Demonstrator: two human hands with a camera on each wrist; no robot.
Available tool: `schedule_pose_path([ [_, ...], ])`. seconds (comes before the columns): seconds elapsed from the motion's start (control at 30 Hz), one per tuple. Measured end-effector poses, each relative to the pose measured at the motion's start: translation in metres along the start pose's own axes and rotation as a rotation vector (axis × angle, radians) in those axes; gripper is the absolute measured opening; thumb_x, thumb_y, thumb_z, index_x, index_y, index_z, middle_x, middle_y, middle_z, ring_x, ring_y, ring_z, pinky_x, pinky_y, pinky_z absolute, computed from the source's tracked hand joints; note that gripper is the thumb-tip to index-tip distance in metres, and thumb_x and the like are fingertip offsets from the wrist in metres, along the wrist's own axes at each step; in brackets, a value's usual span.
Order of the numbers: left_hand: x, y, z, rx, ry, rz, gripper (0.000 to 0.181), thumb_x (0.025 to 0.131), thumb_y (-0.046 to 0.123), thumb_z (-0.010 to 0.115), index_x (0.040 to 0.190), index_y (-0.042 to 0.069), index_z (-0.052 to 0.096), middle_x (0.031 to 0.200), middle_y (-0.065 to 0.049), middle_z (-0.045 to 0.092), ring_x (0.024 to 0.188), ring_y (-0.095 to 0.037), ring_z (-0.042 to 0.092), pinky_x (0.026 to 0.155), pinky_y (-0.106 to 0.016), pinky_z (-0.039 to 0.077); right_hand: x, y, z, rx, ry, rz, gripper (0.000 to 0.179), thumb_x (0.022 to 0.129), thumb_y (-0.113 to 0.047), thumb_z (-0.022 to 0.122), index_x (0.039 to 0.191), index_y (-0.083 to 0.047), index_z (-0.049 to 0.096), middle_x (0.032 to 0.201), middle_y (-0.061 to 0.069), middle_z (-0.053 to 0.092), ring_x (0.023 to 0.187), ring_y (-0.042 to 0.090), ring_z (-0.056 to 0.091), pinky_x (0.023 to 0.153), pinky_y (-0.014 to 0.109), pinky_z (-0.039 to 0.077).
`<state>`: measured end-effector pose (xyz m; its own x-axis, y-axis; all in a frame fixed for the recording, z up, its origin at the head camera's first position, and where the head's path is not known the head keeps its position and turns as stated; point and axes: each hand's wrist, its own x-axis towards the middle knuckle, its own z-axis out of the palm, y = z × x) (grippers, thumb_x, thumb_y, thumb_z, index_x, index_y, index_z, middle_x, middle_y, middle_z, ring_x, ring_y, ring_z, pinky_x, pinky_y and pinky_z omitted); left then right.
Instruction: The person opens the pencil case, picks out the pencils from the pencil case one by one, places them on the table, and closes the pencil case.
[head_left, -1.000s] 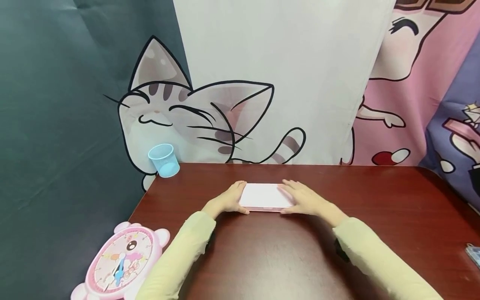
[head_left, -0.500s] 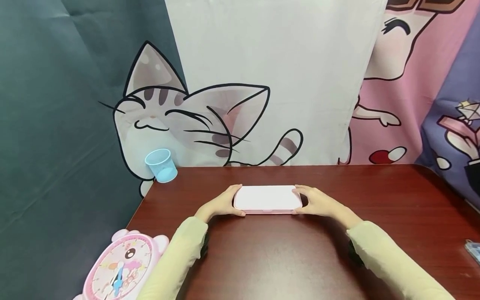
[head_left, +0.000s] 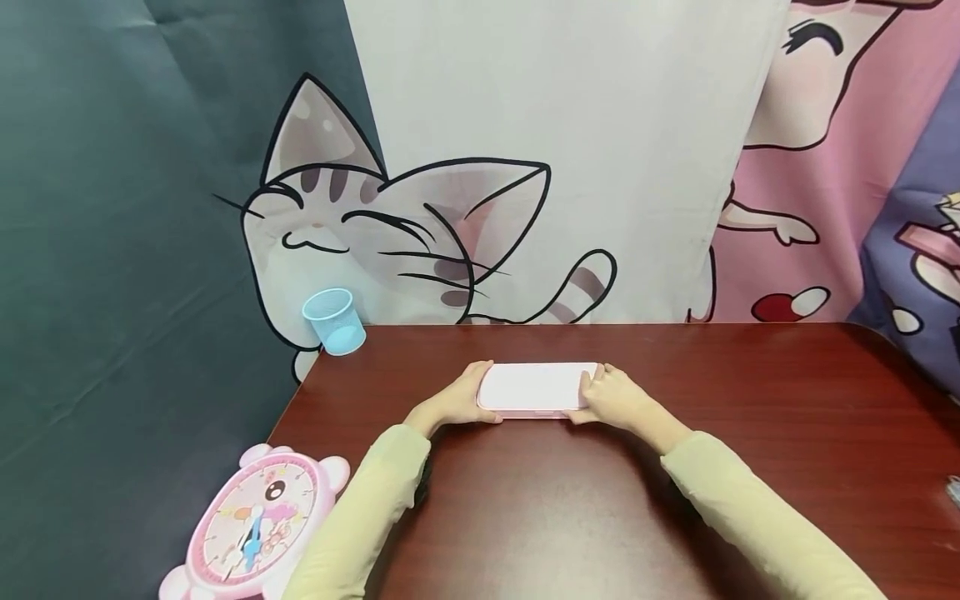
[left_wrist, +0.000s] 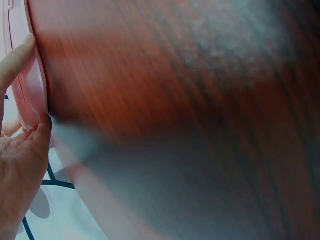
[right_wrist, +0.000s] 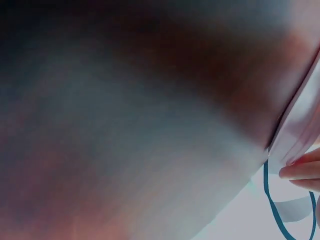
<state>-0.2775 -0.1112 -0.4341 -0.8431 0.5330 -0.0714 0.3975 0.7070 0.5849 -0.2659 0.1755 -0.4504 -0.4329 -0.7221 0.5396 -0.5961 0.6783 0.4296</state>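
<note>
A flat pink case (head_left: 531,386) with a white top lies lengthwise on the brown table, its front edge toward me. My left hand (head_left: 455,402) grips its left end, thumb at the front corner and fingers around the far side. At the other end my right hand (head_left: 619,402) holds on, with fingers bent over the top and the thumb along the front edge. In the left wrist view, the thumb and fingers touch the case's pink side (left_wrist: 34,95). The right wrist view shows only some fingertips (right_wrist: 300,171) at the case's end; the rest is cut off.
A translucent blue cup (head_left: 335,323) stands at the table's back left corner. Left of my left forearm is a pink toy clock (head_left: 258,525). A small clear object (head_left: 954,490) lies at the right edge. Cartoon cloth (head_left: 585,167) hangs behind the table (head_left: 510,508).
My right hand's spread fingers first close around the case's right end, then bend over its top. The left hand keeps its place at the left end. The head view shifts slightly.
</note>
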Motion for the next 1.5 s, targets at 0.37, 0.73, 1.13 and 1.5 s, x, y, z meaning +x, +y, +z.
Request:
schedule_pose_path([
  [0.37, 0.004, -0.002, -0.005, -0.093, -0.008, -0.072, 0.106, 0.069, 0.026, 0.080, 0.146, 0.005, 0.011, 0.149, -0.015, 0.021, 0.137, -0.027, 0.023, 0.111, -0.044, 0.023, 0.007, 0.021, -0.014, 0.245, -0.100, 0.128, 0.043, 0.078, -0.050, 0.060, 0.067, -0.010, 0.051, 0.053, 0.001, 0.047, 0.049, 0.017, 0.045, 0.050, 0.030, 0.043],
  [0.73, -0.007, -0.012, -0.006, -0.147, 0.075, -0.049, 0.116, 0.070, 0.031, 0.079, 0.147, 0.005, -0.004, 0.153, -0.015, 0.009, 0.140, -0.026, 0.019, 0.110, -0.043, 0.026, 0.011, 0.030, -0.017, 0.472, 0.008, 0.478, 0.021, 0.083, -0.032, 0.064, 0.080, -0.011, 0.067, 0.063, 0.000, 0.065, 0.053, 0.015, 0.058, 0.055, 0.035, 0.047],
  [1.13, 0.009, -0.004, -0.013, 0.393, 0.217, 0.122, 0.116, 0.073, 0.056, 0.067, 0.145, 0.002, -0.007, 0.154, -0.015, -0.006, 0.143, -0.023, 0.000, 0.114, -0.044, 0.014, 0.009, 0.041, -0.010, 0.761, 0.083, 0.968, 0.028, 0.092, -0.019, 0.055, 0.104, 0.006, 0.061, 0.094, 0.024, 0.066, 0.083, 0.034, 0.065, 0.068, 0.038, 0.050],
  [1.5, 0.025, -0.011, -0.005, 0.264, 0.128, 0.016, 0.114, 0.074, 0.054, 0.067, 0.145, -0.001, -0.004, 0.154, -0.015, -0.005, 0.143, -0.027, 0.001, 0.114, -0.043, 0.013, -0.011, 0.031, -0.007, 0.807, -0.200, 0.732, 0.019, 0.081, -0.009, 0.067, 0.097, 0.002, 0.063, 0.090, 0.013, 0.061, 0.084, 0.026, 0.060, 0.076, 0.041, 0.049],
])
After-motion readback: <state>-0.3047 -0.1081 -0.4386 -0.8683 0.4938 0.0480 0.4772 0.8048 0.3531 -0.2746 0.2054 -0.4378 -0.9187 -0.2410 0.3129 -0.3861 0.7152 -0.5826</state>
